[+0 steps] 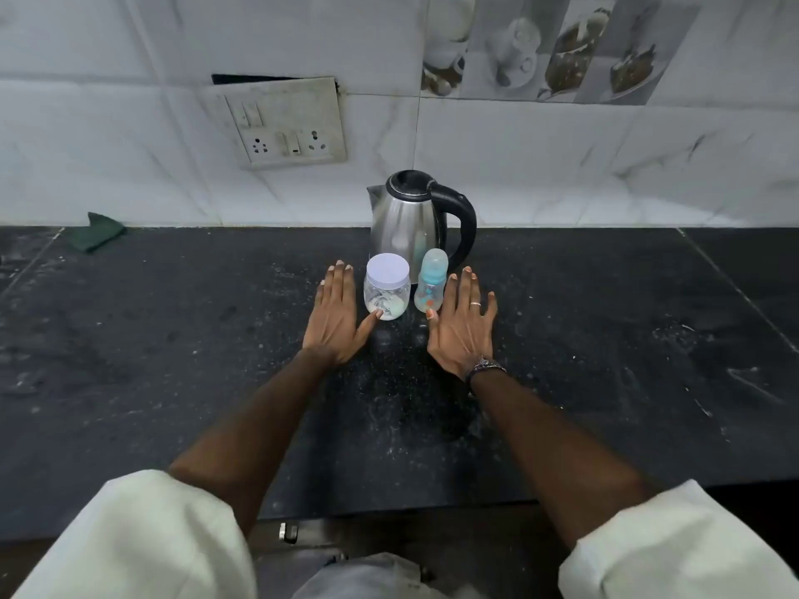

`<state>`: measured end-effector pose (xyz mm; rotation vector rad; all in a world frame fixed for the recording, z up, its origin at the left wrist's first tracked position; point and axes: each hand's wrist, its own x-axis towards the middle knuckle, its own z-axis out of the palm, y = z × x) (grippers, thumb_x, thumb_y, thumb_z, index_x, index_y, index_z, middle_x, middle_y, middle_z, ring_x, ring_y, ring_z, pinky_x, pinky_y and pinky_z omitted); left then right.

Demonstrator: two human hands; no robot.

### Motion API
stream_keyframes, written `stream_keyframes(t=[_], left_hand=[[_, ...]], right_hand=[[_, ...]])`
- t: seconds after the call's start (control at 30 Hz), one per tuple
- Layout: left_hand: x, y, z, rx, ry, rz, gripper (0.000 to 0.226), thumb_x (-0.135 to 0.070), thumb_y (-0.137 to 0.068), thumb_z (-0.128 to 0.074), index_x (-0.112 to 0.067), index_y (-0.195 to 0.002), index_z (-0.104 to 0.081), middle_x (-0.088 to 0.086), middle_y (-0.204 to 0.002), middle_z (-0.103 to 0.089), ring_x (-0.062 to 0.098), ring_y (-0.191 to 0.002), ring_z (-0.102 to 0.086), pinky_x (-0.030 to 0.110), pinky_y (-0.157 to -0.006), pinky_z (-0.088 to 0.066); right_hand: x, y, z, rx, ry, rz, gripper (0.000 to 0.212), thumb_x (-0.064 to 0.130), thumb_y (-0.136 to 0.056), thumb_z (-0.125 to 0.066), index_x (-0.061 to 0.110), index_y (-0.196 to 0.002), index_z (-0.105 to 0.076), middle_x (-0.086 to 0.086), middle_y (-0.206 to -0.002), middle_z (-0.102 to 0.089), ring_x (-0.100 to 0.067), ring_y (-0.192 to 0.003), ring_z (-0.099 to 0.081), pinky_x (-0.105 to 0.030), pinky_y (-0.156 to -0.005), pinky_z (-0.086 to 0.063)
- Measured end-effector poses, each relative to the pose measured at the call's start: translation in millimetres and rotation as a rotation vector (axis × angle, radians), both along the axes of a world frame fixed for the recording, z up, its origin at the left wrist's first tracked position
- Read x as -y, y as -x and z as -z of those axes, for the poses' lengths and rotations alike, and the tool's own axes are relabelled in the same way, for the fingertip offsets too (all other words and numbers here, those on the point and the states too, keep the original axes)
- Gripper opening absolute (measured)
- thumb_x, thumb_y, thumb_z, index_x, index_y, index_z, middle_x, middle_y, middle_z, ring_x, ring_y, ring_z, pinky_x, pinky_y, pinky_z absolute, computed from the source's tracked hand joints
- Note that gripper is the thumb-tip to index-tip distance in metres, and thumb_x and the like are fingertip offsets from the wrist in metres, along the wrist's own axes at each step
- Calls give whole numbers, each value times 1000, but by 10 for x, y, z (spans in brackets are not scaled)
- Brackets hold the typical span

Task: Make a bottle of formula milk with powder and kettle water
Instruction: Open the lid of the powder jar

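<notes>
Three task items stood clustered on the dark counter (173, 382): the kettle (406, 222) at the back near the wall, lid shut, with the jar (387, 291) and the bottle (430, 287) side by side just in front of it. The jar was lidded and held a little white powder at its base. The bottle was capped and appeared empty. The left hand (335, 322) lay flat beside the jar, fingers spread and gripping nothing, thumb tip touching the jar's base. The right hand (460, 328) lay likewise open beside the bottle, thumb near its foot. No step appeared begun; both containers were closed.

Risks judged from this layout: the tall, narrow bottle could tip if knocked while the jar was lifted, given how close they stood. Pouring from the kettle into so narrow a neck could spill hot water onto the hand steadying it.
</notes>
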<state>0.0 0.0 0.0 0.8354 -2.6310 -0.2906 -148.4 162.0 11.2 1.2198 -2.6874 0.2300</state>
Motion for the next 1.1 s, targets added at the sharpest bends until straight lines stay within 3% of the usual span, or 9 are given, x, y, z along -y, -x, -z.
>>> stream_keyframes(t=[0.2,0.47,0.57,0.67,0.8,0.93,1.1], left_hand=[[-44,268,-13,-260,-498,-240,113,-45,-76,-80,-7,-155,-7,14,-163,-15,28,-150,-18,42,-120,-23],[112,528,178,-297,-724,-236,143,-41,-48,-97,-10,-155,-7,11,-162,-22,29,-147,-25,45,-120,-25],[102,592,226,-341,-721,-177,130,-43,-45,-97,-13,-149,-24,9,-151,-42,28,-138,-41,48,-113,-37],[75,656,241,-423,-712,-146,110,-39,-46,-96,-23,-137,-37,1,-137,-55,22,-126,-51,34,-103,-42],[67,711,277,-467,-697,-187,104,-31,-52,-95,-18,-140,-40,4,-137,-56,23,-126,-52,29,-100,-40],[63,694,281,-468,-687,-188,101,-29,-55,-94,-15,-140,-42,5,-138,-57,24,-127,-53,35,-104,-44],[-93,556,270,-482,-681,-174,95,-28,-56,-93,-16,-137,-45,4,-135,-58,20,-124,-54,25,-95,-41]], right_hand=[[1,-21,30,99,47,77,67,36,-91,-36,1,-148,-32,-24,-158,-24,-36,-144,-27,-61,-112,-22],[-101,32,185,130,84,108,56,35,-98,-34,6,-147,-37,-16,-157,-32,-30,-141,-35,-55,-114,-18],[-162,57,236,144,81,102,54,34,-100,-33,7,-146,-37,-15,-156,-34,-29,-140,-36,-53,-115,-17],[-216,72,258,156,96,105,52,33,-100,-34,6,-145,-39,-16,-154,-38,-30,-138,-40,-53,-115,-18],[-268,90,260,162,98,109,53,33,-100,-32,5,-145,-39,-16,-151,-42,-30,-137,-42,-53,-115,-19],[-322,121,268,163,105,106,53,33,-100,-31,5,-144,-39,-15,-150,-44,-28,-135,-44,-54,-115,-20],[-353,124,272,153,114,100,50,31,-100,-34,5,-142,-41,-15,-146,-48,-29,-131,-48,-53,-114,-22]])
